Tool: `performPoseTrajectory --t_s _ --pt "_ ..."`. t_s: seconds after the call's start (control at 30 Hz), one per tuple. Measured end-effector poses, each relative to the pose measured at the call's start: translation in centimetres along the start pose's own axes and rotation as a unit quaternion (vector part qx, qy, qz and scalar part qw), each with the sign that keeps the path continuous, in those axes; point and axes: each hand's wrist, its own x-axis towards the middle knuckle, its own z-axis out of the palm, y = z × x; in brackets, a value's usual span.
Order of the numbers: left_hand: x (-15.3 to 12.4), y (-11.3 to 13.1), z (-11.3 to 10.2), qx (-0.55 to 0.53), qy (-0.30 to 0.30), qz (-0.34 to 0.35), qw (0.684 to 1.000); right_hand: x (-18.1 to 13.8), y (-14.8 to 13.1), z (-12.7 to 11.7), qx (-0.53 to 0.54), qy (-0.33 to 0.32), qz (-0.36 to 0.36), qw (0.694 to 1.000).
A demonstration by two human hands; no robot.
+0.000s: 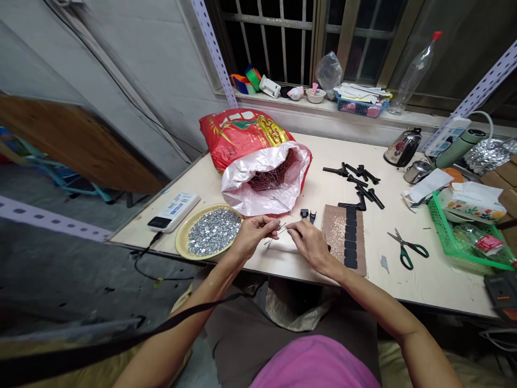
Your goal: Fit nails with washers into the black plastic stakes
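My left hand [255, 233] and my right hand [310, 243] meet over the table's front edge. Both pinch thin metal pins [278, 230] held between their fingertips. Just beyond the hands lie small black plastic clips [307, 214]. To the left stands a yellow plate [181, 237] heaped with small shiny metal pieces [210, 231]. Behind the hands a red bag with a white liner [262, 178] lies open, showing a dark mass of thin pins inside. A brown sheet [335, 231] bearing a row of black pads [350, 237] lies right of my right hand.
Several black plastic parts [359, 186] lie scattered farther back. Green-handled scissors [406, 249], a green basket [440, 226], a kettle [402, 146] and a metal cup sit at the right. A white device [173, 211] lies at the left edge. The windowsill holds a bottle and clutter.
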Motion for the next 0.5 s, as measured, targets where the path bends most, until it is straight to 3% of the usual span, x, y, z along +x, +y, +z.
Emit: performPoseTrajectory --t_s 0.1,0.23,0.37,0.5 --pt "0.3 -0.3 -0.2 0.023 -0.025 0.0 0.999 0.0 0.2 -0.4 0.015 -0.032 0.014 0.999" --pt "0.3 -0.8 -0.1 0.059 -0.035 0.015 0.998 0.0 0.3 -0.5 -0.087 -0.005 -0.045 0.995" --pt "0.0 -1.3 0.3 0.148 -0.017 0.092 0.985 -0.2 0.4 -0.4 -0.115 0.032 -0.066 0.991" --pt "-0.3 -1.8 0.5 0.264 0.012 0.184 0.947 -0.3 0.3 -0.3 -0.084 0.034 -0.06 0.994"
